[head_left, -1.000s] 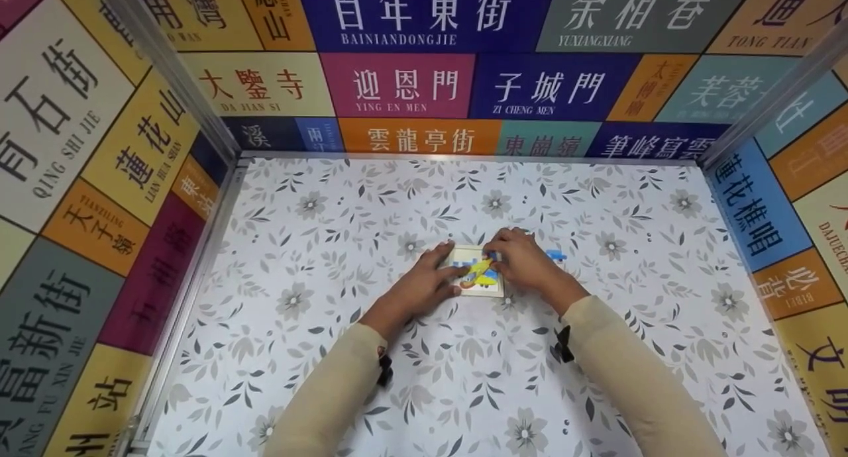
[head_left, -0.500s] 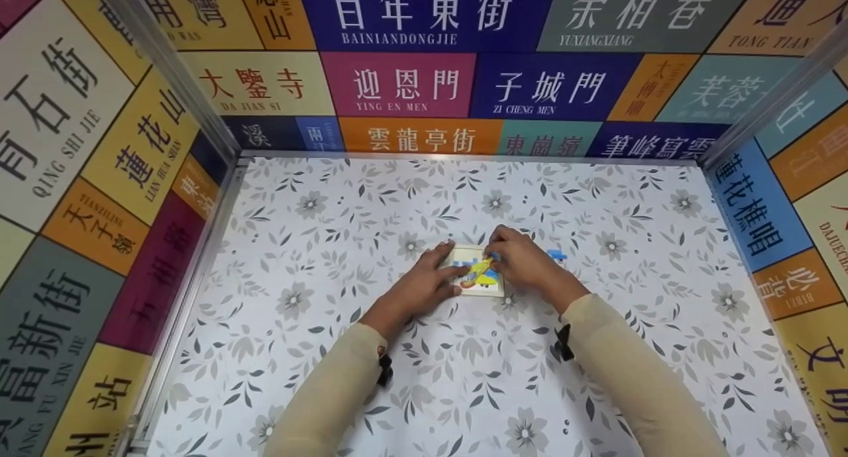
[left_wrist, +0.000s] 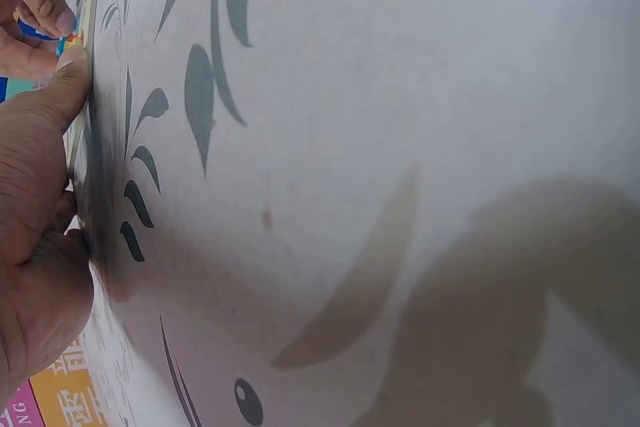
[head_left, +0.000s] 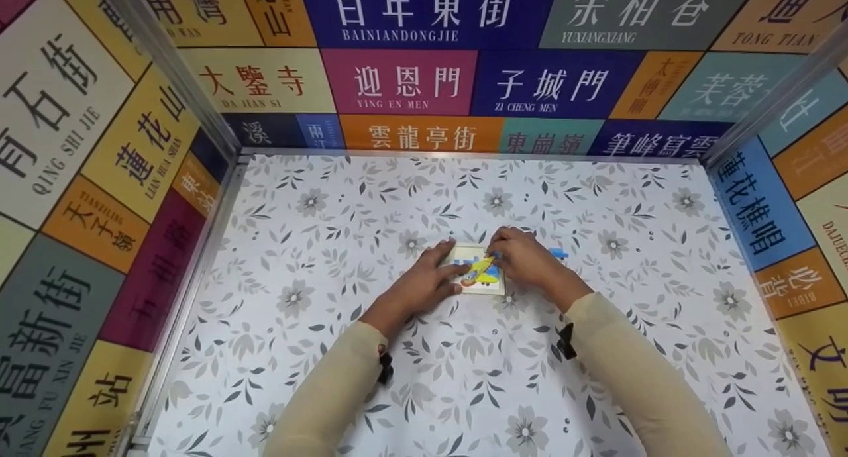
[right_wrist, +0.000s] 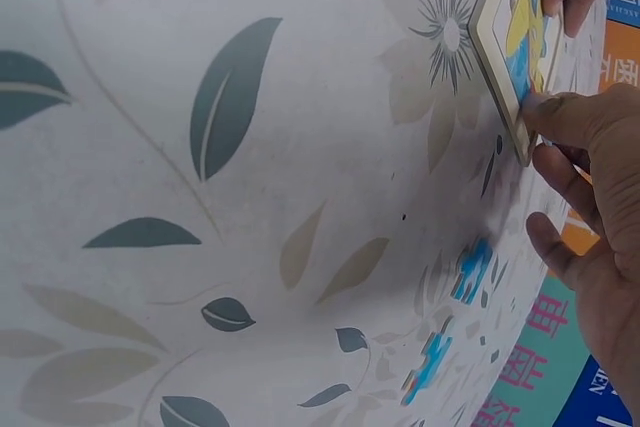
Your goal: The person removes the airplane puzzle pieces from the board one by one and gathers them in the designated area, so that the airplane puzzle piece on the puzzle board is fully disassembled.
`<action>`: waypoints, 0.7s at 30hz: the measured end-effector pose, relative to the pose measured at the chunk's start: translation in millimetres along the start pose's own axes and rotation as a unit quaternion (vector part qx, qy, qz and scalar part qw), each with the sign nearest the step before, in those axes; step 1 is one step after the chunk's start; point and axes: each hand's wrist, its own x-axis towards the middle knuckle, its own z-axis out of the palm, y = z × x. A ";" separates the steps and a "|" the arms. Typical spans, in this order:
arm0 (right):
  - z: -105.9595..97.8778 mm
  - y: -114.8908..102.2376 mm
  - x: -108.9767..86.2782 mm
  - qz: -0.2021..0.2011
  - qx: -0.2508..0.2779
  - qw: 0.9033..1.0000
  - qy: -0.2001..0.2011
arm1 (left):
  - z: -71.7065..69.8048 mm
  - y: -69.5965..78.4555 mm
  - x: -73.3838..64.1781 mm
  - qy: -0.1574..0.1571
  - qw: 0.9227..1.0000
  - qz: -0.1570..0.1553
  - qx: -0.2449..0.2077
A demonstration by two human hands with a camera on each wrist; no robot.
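A small wooden jigsaw puzzle board (head_left: 472,250) lies on the table with a yellow airplane picture (head_left: 483,269) partly filled in. My left hand (head_left: 424,281) spreads over its left side, fingers extended and fingertips resting on the frame and the picture. At the upper right corner, my right hand (head_left: 523,258) pinches a puzzle piece, of which only a bit of blue shows at the fingertips. In the right wrist view, the right thumb (right_wrist: 560,117) presses at the board's edge, over the blue part of the picture.
Two loose blue puzzle pieces lie on the table just beyond the right hand, one nearer piece (right_wrist: 472,272) and another piece (right_wrist: 428,362). A flower-patterned cover (head_left: 358,205) spans the table. Panels with street signs (head_left: 404,83) stand around the back and sides.
Both hands keep nearly the same places. The right fingers shift slightly at the board's upper right corner, and the airplane picture shows a little more. The head view tilts slightly.
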 end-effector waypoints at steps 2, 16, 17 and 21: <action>0.1 0.6 -1.1 -0.005 -0.004 1.000 0.005 | -0.1 0.1 0.0 0.001 1.000 0.001 -0.003; 1.0 7.3 -7.0 -0.024 -0.011 0.999 0.041 | 0.6 -0.3 -0.7 0.000 1.000 0.001 -0.008; 0.0 7.7 -8.1 -0.019 -0.010 0.999 0.041 | 0.5 -0.2 -0.3 -0.001 1.000 0.001 -0.008; -2.8 10.4 -12.5 -0.010 -0.011 0.999 0.043 | -0.3 0.6 0.4 -0.004 1.000 0.000 -0.006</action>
